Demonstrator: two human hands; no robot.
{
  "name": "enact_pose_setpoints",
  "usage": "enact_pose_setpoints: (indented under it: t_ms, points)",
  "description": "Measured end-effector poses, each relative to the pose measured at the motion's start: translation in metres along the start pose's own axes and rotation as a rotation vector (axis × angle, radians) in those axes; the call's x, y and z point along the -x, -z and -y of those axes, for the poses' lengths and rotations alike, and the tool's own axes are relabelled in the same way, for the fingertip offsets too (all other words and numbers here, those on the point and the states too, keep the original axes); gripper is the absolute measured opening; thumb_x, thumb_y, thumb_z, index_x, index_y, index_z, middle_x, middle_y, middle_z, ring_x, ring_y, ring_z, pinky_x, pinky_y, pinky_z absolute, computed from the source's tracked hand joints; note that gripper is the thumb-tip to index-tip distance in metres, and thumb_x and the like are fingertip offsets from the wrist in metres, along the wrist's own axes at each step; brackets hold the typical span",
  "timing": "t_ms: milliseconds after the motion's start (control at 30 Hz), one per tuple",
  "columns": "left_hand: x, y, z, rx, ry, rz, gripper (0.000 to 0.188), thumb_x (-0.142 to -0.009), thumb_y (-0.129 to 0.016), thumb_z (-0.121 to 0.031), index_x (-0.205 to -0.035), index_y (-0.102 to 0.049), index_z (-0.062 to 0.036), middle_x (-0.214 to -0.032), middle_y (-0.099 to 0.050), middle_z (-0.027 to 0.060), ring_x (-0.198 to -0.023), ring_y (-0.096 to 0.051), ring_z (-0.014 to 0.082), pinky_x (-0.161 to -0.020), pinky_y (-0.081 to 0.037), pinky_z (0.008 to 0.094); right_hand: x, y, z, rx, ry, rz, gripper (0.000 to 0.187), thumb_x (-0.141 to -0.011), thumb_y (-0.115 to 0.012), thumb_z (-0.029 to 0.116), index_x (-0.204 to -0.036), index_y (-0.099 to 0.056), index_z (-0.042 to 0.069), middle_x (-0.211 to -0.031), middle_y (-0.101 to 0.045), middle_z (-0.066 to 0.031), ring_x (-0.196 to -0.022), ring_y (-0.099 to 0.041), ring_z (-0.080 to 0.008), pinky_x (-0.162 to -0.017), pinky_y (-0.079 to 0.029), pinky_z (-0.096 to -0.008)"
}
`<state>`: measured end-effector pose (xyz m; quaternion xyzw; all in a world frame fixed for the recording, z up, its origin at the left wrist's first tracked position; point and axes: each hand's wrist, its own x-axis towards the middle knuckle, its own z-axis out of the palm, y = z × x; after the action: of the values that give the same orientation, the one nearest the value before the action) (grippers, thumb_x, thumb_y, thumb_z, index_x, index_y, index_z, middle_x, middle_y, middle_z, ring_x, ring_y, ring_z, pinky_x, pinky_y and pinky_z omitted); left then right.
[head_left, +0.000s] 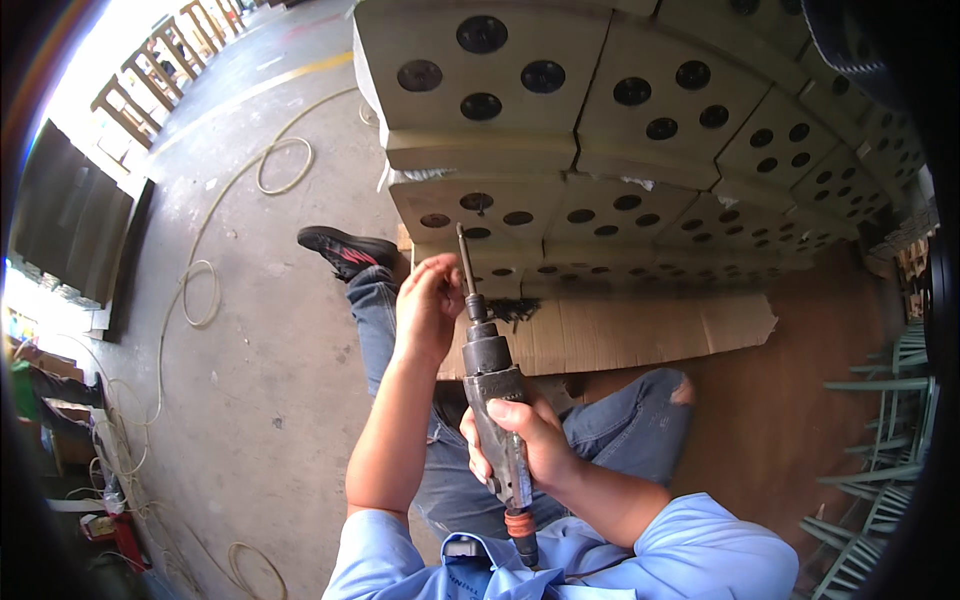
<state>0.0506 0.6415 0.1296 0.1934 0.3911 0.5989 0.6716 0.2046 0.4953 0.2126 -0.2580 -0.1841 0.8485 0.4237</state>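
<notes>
Head view: a person sits on the floor, and from where I stand looking on, the right hand [530, 435] is wrapped round the body of a dark grey metal power screwdriver [492, 385] with an orange-red collar at its tail. The driver's long axis runs from the shirt front away toward the stack, leaning slightly left, so that its long, thin steel bit [467, 262] points at the lower tier of large pale beige blocks with round black discs [540, 115]. The governing relation, I judge, is bit to disc: the tip appears just short of a round black disc [477, 233] straight ahead, though I cannot tell whether the two touch. The left hand [433, 300] is the nearer to the tip; it lies just left of the bit, fingers curled and drawn together, and whether they pinch anything small cannot be told. Right of the bit, a heap of small black pieces [514, 310] rests on a flat brown cardboard sheet [620, 330] at the foot of the stack. Surroundings: grey concrete floor [270, 370] to the left, crossed by a looped pale yellow hose [181, 283]; brown wooden slatted frames [150, 75] at upper left; pale green bars [870, 385] at far right; at the left rim, part of another person
</notes>
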Motion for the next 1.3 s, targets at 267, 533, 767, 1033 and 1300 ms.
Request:
enact_pose_setpoints:
  t_ms: [267,533,767,1033,1300]
  points:
    - [0.030,-0.057,-0.025,-0.104,-0.001,0.191,0.026,-0.106,-0.058,-0.027,-0.106,-0.068,-0.0032,-0.076,-0.056,-0.0066,-0.063,-0.046,0.0017,-0.053,-0.035,0.0168,0.005,0.003,0.004,0.024,0.042,-0.013,0.035,-0.098,-0.058,0.022,-0.126,-0.042,0.006,-0.086,-0.061,-0.0133,-0.056,-0.063,-0.0198,-0.052,-0.056,-0.0331]
    - [0.034,-0.075,-0.031,-0.223,-0.075,0.112,0.022,-0.102,-0.066,-0.026,-0.103,-0.070,-0.0044,-0.079,-0.061,-0.0074,-0.064,-0.050,-0.0011,-0.056,-0.038,0.0149,0.003,-0.002,0.002,-0.038,0.042,-0.009,0.035,-0.099,-0.058,0.022,-0.125,-0.042,0.006,-0.086,-0.061,-0.0135,-0.057,-0.063,-0.0197,-0.052,-0.056,-0.0329]
    - [0.036,-0.079,-0.036,-0.312,-0.075,0.105,0.029,-0.099,-0.069,-0.033,-0.098,-0.071,-0.0046,-0.071,-0.054,-0.0077,-0.061,-0.042,0.0004,-0.055,-0.031,0.0191,0.001,-0.009,-0.014,-0.292,0.010,0.076,0.036,-0.100,-0.058,0.036,-0.113,-0.048,0.004,-0.087,-0.060,-0.0117,-0.061,-0.064,-0.0198,-0.057,-0.054,-0.0357]
    - [0.029,-0.074,-0.058,-0.676,-0.076,0.072,0.035,-0.094,-0.074,-0.040,-0.088,-0.071,-0.0057,-0.070,-0.052,-0.0069,-0.062,-0.041,0.0018,-0.055,-0.031,0.0218,-0.014,-0.026,-0.034,-0.363,0.069,0.201,0.055,-0.099,-0.049,0.055,-0.102,-0.054,0.000,-0.091,-0.059,-0.0094,-0.063,-0.064,-0.0209,-0.063,-0.053,-0.0365]
    - [0.085,-0.077,-0.071,-0.981,-0.087,0.219,0.046,-0.100,-0.067,-0.040,-0.112,-0.071,0.0034,-0.098,-0.070,0.0057,-0.095,-0.060,0.0113,-0.087,-0.047,0.0268,-0.010,-0.013,-0.033,-0.237,0.103,0.095,0.048,-0.101,-0.048,0.047,-0.113,-0.053,0.001,-0.094,-0.060,-0.0113,-0.066,-0.063,-0.0223,-0.062,-0.054,-0.0383]
